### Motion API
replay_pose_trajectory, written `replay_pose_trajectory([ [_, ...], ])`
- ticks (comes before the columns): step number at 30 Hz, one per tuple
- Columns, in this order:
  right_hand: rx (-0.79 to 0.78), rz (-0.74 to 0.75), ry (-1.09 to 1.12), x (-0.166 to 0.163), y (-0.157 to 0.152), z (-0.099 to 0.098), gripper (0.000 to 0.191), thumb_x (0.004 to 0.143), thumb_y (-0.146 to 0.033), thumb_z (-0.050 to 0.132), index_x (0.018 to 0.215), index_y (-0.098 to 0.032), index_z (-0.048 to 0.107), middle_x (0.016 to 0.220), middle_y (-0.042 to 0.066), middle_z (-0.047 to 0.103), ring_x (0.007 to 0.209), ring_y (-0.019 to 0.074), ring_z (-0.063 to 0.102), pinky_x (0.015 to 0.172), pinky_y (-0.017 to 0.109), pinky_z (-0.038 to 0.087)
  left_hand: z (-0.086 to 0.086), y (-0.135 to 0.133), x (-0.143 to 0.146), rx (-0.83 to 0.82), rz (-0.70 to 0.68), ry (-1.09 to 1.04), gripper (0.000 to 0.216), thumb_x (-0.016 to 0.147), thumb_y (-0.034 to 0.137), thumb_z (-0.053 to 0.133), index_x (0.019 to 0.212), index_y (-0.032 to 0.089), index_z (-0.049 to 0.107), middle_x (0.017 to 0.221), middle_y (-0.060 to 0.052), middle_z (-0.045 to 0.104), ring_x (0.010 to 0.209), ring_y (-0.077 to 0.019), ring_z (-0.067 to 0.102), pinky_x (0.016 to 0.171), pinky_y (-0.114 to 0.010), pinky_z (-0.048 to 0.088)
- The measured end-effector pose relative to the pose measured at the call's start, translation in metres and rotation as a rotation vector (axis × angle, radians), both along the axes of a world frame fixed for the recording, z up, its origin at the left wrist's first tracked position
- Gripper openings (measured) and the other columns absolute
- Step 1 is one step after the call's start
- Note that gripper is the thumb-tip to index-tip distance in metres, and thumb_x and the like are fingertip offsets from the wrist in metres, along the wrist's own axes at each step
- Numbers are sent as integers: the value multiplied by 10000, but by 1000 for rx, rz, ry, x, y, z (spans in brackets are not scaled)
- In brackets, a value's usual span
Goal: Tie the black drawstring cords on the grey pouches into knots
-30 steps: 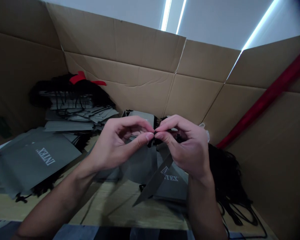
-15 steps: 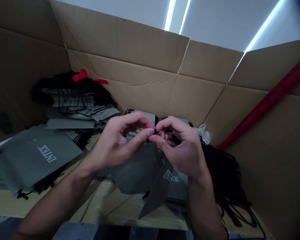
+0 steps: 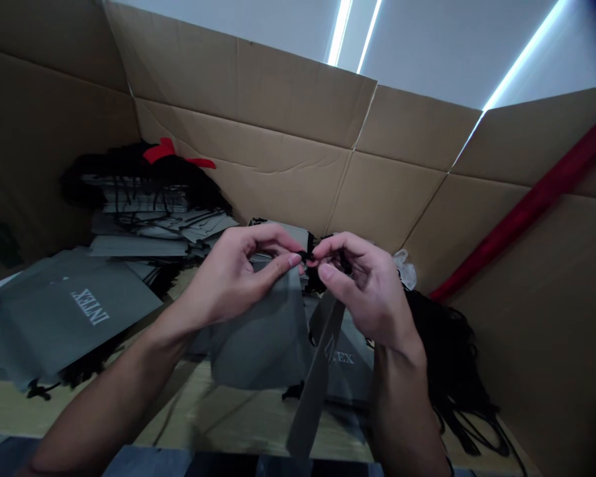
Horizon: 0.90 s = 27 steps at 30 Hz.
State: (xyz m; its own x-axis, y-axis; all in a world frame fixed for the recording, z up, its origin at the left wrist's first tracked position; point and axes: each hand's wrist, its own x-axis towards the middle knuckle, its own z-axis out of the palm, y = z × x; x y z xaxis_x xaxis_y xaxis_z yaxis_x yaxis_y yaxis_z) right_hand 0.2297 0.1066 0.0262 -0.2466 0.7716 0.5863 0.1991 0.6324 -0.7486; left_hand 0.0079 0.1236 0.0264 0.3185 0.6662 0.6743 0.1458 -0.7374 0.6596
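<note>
My left hand is closed in a pinch, thumb against fingers, on a black cord at the top corner of a grey cloth bag. The bag hangs down below that hand. Opposite it, my right hand has its curled fingers on the same cord, fingertips almost touching the left ones. A narrow grey strip of material dangles under my right hand. Beneath lies another grey bag with white lettering, partly covered by the strip. The fingers hide most of the cord.
Grey bags lettered INTEX lie at the left, with a stack of grey pieces and black cords behind. Loose black cords hang at the right near clear plastic. Cardboard walls enclose the wooden table.
My right thumb has lifted off the cord and the fingertips have drawn slightly apart. The hanging bag has shifted a little left, and the grey strip now hangs more upright.
</note>
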Motion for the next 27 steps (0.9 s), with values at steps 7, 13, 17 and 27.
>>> replay_pose_trajectory([
  [7, 102, 57, -155, 20, 5, 4, 303, 1187, -344, 586, 1045, -231, 829, 1025, 37, 792, 959, 200, 696, 877, 341, 496, 7, -8, -8, 55, 209, 119, 129, 1031, 276, 748, 1013, 187, 839, 752, 34, 720, 634, -102, 569, 560, -224, 389],
  [13, 176, 44, -233, 25, 9, 1, 274, 1209, -299, 516, 1040, -248, 726, 858, -4, 665, 789, 167, 612, 751, 314, 453, 5, -10, -11, 143, 291, 177, 144, 1028, 285, 731, 1028, 190, 839, 903, -6, 744, 755, -133, 628, 658, -266, 440],
  [17, 118, 0, -323, 26, 6, 1, 181, 1216, -328, 494, 1259, -259, 657, 997, 5, 686, 894, 167, 640, 835, 309, 492, 4, -11, -12, 215, 358, 237, 159, 1037, 269, 705, 1039, 194, 845, 886, -20, 701, 771, -156, 617, 711, -300, 434],
  [27, 124, 171, -140, 23, 19, -9, 476, 1169, -198, 558, 1608, -359, 467, 1673, 86, 628, 1384, 256, 761, 1108, 440, 687, 2, -5, -14, 214, 230, 257, 125, 1073, 254, 701, 1046, 211, 815, 921, -11, 708, 806, -162, 641, 741, -289, 458],
])
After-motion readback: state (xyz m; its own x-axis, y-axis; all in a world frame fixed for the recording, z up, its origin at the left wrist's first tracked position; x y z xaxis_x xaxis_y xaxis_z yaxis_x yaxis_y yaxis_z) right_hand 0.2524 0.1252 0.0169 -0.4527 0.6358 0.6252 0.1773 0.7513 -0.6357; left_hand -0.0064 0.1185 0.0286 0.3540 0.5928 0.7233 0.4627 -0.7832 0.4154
